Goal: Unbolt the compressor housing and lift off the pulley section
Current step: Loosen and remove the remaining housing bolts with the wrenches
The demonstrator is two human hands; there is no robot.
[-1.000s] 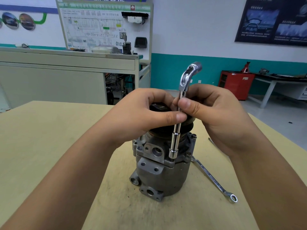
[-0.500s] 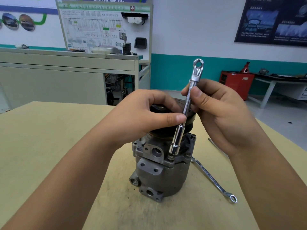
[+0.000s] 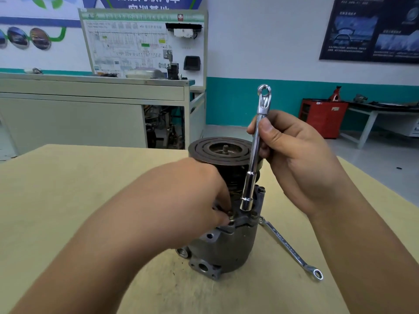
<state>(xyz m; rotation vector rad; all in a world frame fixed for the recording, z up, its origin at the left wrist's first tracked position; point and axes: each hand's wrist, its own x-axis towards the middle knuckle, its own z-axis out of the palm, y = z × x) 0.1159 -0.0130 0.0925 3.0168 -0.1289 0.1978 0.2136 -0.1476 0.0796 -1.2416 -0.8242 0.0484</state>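
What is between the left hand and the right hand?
In the head view: the socket wrench, which the right hand holds, and behind it the compressor pulley. The left hand pinches a bolt.

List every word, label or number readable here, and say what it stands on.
"HV": on the white wiring board.
"智能网联汽车", tops cut off: on the blue wall banner; its second line is half hidden.
Too small or blurred: the board's green header, the dark poster, the spanner engraving, the red cabinet label.
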